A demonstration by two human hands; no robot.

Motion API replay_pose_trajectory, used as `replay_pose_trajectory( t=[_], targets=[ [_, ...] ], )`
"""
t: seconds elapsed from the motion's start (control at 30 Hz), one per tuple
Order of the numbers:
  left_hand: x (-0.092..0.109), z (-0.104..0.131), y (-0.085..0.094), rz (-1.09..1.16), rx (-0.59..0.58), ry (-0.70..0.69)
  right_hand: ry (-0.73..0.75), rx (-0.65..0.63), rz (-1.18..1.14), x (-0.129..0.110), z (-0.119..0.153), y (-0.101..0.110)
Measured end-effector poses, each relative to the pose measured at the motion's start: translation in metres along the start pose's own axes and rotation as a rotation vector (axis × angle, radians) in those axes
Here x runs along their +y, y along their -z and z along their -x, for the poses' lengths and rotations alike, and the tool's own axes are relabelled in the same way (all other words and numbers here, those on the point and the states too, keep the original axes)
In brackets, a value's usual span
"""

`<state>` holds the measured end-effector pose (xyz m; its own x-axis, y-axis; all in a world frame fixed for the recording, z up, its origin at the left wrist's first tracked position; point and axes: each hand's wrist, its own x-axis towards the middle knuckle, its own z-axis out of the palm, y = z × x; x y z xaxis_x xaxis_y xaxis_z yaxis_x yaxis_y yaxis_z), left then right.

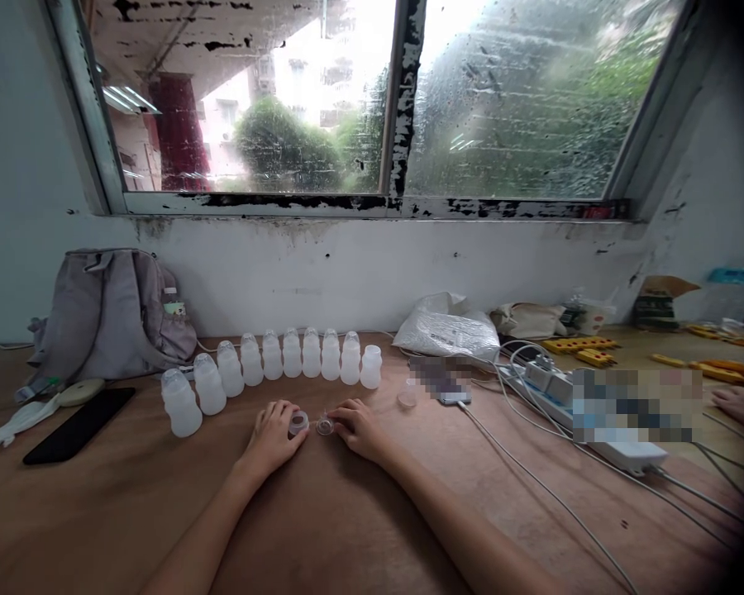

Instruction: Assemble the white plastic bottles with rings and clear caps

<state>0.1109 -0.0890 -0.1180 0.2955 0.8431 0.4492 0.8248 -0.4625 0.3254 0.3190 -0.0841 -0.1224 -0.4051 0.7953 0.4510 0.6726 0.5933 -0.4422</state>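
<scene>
Brown wood-toned tabletop [322, 529] is spread beneath everything, with a grey backpack [108, 310] set at its far left and a silver plastic bag [450, 326] laid against the wall at the right of centre. Beyond the forearms, an arc is formed by ten frosted bottles [292, 355], all upright, their long axes vertical. Nine are topped by clear domes; none is seen on the right-end bottle [370, 369], which is placed ahead of the hands and slightly to the right, so that it is nearer to the right hand than to the left.

The left hand [277, 431] and the right hand [360, 428] are held low over the wood, apart, with a narrow gap between their fingertips. A small translucent ring [298, 424] is clasped between the left thumb and fingers. Just to its right, a clear round piece [325, 426] is touched at its right edge by the right fingertips; whether it is pinched cannot be told. Well to the right of both, a clear cup [407, 395] is left near the blurred phone [455, 397].
</scene>
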Motion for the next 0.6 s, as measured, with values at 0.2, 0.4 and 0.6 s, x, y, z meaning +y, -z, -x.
replay_pose_trajectory(
  t=[0.2, 0.4, 0.6],
  targets=[
    [0.003, -0.005, 0.0, 0.324, 0.119, -0.028, 0.074, -0.074, -0.015, -0.009, 0.002, 0.001],
    [0.016, -0.001, 0.002, 0.359, 0.086, -0.105, 0.061, -0.052, 0.002, -0.011, 0.003, -0.007],
    [0.018, 0.002, 0.006, 0.237, -0.039, -0.134, -0.076, 0.097, 0.002, 0.001, 0.001, -0.013]
  ],
)
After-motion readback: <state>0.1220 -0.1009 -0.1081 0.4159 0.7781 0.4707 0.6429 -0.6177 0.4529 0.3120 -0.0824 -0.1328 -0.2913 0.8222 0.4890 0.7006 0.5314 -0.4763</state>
